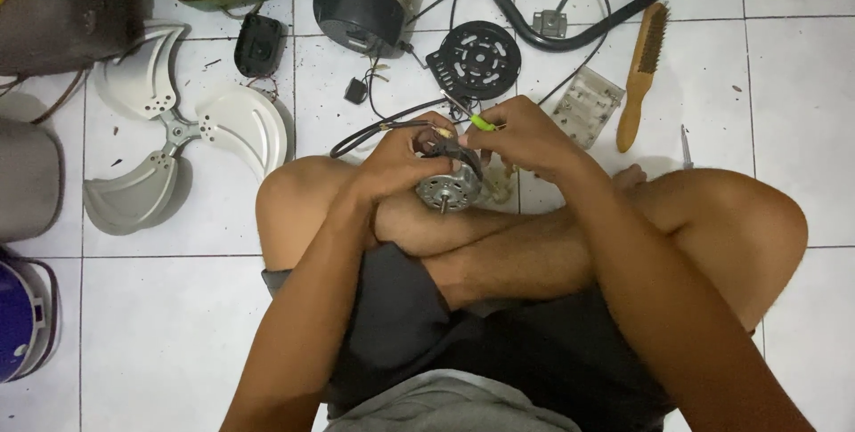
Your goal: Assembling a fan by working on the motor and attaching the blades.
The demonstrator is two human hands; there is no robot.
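Head view: small fan motor (pixel 448 190), round silver metal casing, short shaft pointing toward camera, dark wiring bundled on top, black cable (pixel 374 132) trailing left. Motor sits above crossed legs, over white tiled floor (pixel 169 307), near floor's far middle. Left hand (pixel 398 162) curled tight around motor's left side and wires. Right hand (pixel 525 136) pinched closed on green-handled tool (pixel 482 122), tip at wiring. Fan blade (pixel 178 134) lies left, wire brush (pixel 643 71) right.

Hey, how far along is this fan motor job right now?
Done: the fan blade and round black cover lie off on the floor tiles. In hand: left hand steadies the motor; right hand works a green-handled tool at its wires. Left: reassembly, seemingly.
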